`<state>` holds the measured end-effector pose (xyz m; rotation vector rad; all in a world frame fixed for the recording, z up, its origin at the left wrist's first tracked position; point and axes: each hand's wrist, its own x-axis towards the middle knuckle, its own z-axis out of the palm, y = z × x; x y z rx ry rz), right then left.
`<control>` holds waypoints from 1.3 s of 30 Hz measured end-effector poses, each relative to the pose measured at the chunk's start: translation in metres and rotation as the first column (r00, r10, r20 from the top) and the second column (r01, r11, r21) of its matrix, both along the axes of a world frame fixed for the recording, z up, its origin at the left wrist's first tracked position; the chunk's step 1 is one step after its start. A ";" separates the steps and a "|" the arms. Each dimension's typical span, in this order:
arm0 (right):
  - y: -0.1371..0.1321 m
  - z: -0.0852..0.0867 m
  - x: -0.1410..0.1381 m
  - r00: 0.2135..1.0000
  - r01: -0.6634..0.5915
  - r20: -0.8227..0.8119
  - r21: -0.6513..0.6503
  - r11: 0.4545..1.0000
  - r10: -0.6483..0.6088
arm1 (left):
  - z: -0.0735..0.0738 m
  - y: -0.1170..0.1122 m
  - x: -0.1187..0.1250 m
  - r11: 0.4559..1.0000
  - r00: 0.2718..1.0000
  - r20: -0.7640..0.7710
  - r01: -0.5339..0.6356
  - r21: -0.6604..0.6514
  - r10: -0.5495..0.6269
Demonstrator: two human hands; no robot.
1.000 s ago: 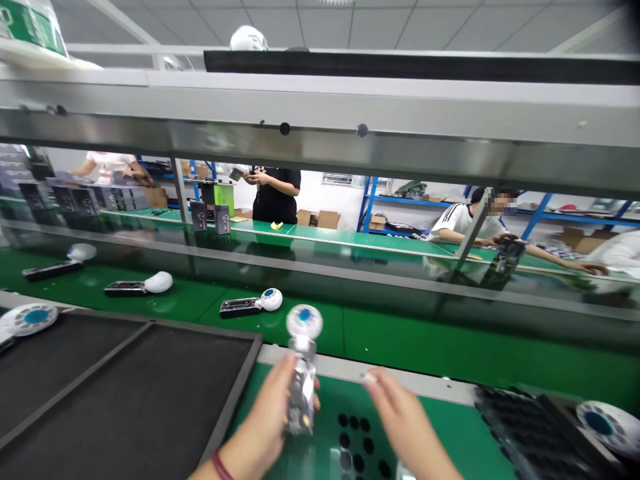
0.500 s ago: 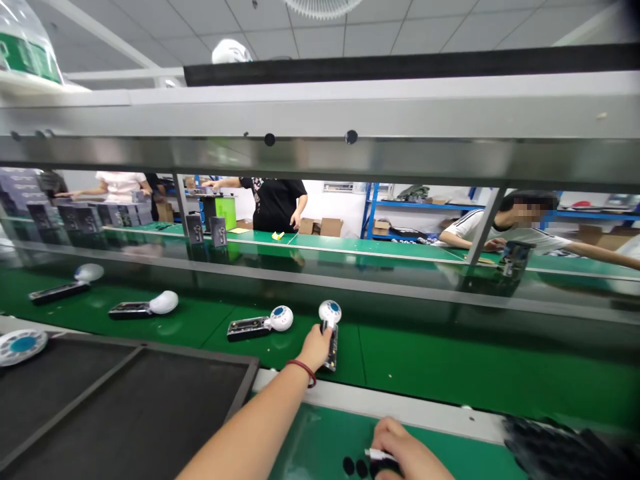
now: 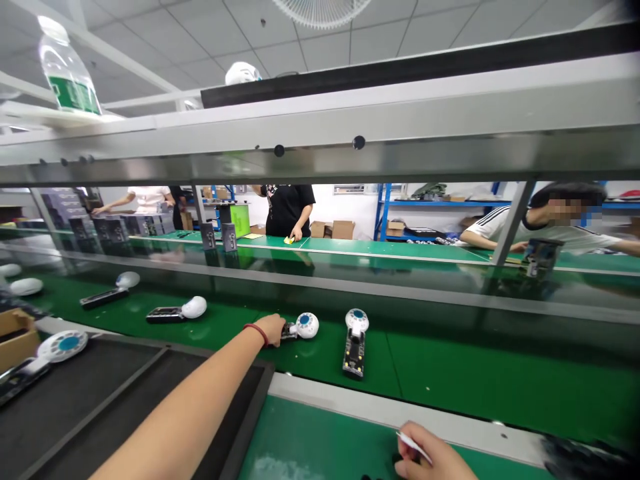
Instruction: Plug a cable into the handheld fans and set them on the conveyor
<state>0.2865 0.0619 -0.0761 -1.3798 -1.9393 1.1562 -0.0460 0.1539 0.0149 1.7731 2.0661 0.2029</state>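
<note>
Left hand [image 3: 270,329] reaches out over the green conveyor belt [image 3: 450,373], fingers closed around the dark handle of a handheld fan unit [image 3: 299,327] lying flat on the belt, its white round head with blue centre pointing right; a red cord circles the left wrist; a second fan unit [image 3: 355,337] lies just beside, to the right, apart from the hand, head towards the far side; two more units [image 3: 175,311] [image 3: 106,291] lie further left along the belt; right hand [image 3: 433,460] rests at the near bench edge, pinching a small white piece [image 3: 414,447] between finger and thumb; dark tray [image 3: 100,400] at near left, one fan unit [image 3: 47,357] lying at its left edge; cardboard box [image 3: 15,333] at far left, contents not discernible; water bottle [image 3: 67,70] with green label stands on the upper shelf, its lettering too small to read; printing on the dark retail boxes [image 3: 220,235] across the line is likewise illegible.
</note>
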 end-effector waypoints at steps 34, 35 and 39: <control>-0.070 0.100 -0.038 0.983 -0.174 0.081 0.145 0.974 0.164 | -0.033 -0.191 0.153 0.998 0.085 0.996 -0.052 -0.019 0.024; -0.072 0.100 -0.039 0.981 -0.174 0.107 0.145 0.974 0.159 | -0.032 -0.192 0.153 0.999 0.081 0.997 -0.050 -0.015 0.019; -0.075 0.102 -0.042 0.984 -0.128 0.148 0.174 0.976 0.102 | -0.028 -0.194 0.155 0.998 0.055 0.998 -0.056 -0.034 0.037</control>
